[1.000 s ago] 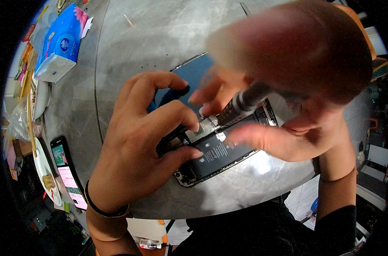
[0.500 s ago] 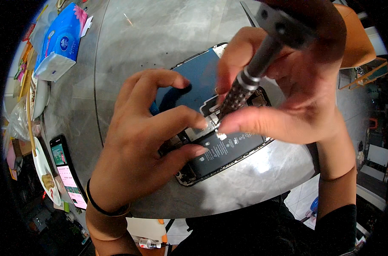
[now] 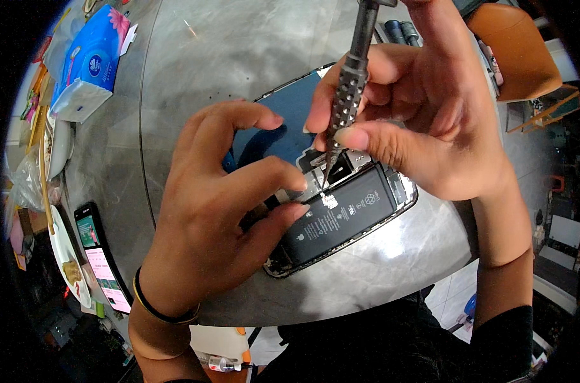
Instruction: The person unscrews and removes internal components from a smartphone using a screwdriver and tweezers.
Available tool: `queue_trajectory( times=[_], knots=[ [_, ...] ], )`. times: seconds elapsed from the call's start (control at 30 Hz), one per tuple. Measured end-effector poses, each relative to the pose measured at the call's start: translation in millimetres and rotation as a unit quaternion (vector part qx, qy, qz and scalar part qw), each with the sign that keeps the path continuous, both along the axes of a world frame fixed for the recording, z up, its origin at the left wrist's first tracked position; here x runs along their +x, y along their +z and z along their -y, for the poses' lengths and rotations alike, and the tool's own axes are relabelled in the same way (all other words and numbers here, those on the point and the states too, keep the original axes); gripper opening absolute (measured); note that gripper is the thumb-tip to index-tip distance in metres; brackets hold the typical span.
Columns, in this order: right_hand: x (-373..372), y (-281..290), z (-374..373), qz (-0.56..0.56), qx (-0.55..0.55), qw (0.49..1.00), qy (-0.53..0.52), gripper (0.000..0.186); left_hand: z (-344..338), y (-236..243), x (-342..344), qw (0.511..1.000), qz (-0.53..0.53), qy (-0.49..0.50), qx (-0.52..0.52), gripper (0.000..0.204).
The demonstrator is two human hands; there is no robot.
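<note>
A tissue pack lies left of the dismantled phone, whose left end the loosely spread left grip hides; over its middle, the right grip pinches a screwdriver.

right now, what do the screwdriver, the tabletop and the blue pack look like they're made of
Screwdriver: probably metal, dark grey, with a dotted grip that catches small glints.
Tabletop: grey, cloudy and glossy, with a bright patch of reflected light; perhaps stone or ceramic, though a laminate could look alike.
Blue pack: likely thin printed plastic film, judging by its soft, rounded edges.
</note>
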State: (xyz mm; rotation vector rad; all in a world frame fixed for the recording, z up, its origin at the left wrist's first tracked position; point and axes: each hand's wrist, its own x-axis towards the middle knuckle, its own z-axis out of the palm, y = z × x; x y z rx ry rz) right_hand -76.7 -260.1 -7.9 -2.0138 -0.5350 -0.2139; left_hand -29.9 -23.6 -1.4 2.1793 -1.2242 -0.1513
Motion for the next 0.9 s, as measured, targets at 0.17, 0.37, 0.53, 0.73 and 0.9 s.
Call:
queue_trajectory(
  times=[0.17, 0.37, 0.53, 0.73, 0.9],
  knots=[
    [1, 1, 0, -0.011, 0.012, 1.0, 0.002, 0.038, 1, -3, 1, 1.0, 0.015, -0.003, -0.017, 0.022],
    [1, 1, 1, -0.014, 0.008, 1.0, -0.001, 0.037, 2, -1, 0, 1.0, 0.018, -0.001, -0.017, 0.021],
    [-7, 4, 6, -0.002, -0.023, 1.0, -0.007, 0.035, 1, -2, 2, 0.999, 0.022, -0.011, -0.02, 0.021],
    [-14, 3, 13, 0.003, -0.046, 0.999, -0.007, 0.034, 0, -2, 1, 1.0, 0.014, -0.006, -0.024, 0.019],
    [-17, 4, 13, -0.007, -0.056, 0.998, -0.005, 0.033, -2, -5, 3, 1.0, 0.026, 0.005, -0.017, 0.014]
  ],
)
